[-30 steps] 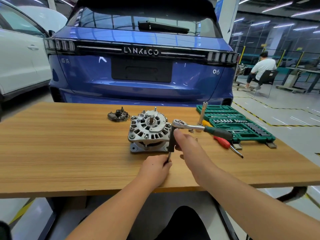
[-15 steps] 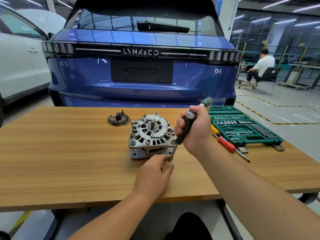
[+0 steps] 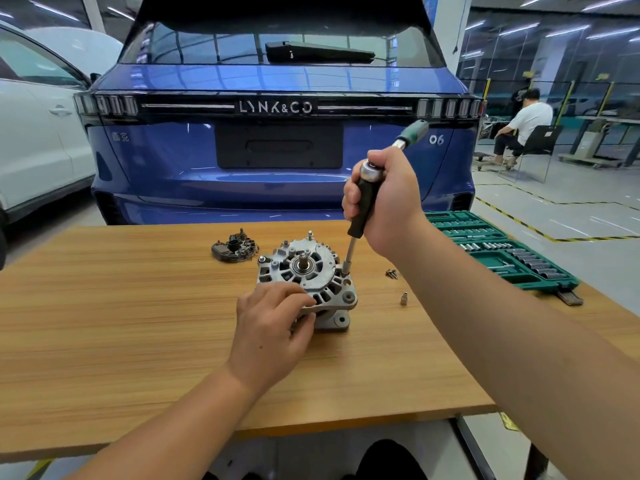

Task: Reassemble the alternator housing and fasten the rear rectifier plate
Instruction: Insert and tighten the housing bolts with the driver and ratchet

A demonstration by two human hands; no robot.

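The silver alternator (image 3: 308,271) stands on the wooden table (image 3: 121,323), its shaft end up. My left hand (image 3: 273,327) rests on its near left rim, fingers curled against the housing. My right hand (image 3: 384,199) grips a black-handled driver (image 3: 363,202) together with a green-handled ratchet (image 3: 412,133). The driver stands nearly upright, its socket tip on a bolt at the housing's right edge. The dark rectifier plate (image 3: 233,249) lies on the table behind and to the left of the alternator.
A green socket set case (image 3: 502,252) lies open at the table's right. A loose socket (image 3: 403,299) and small bolts (image 3: 392,273) lie right of the alternator. A blue car (image 3: 277,150) is parked behind the table. A person sits far right.
My right hand lifted the driver and ratchet from low beside the alternator and set the tip upright on the right-edge bolt. My left hand moved from the driver's tip onto the housing.
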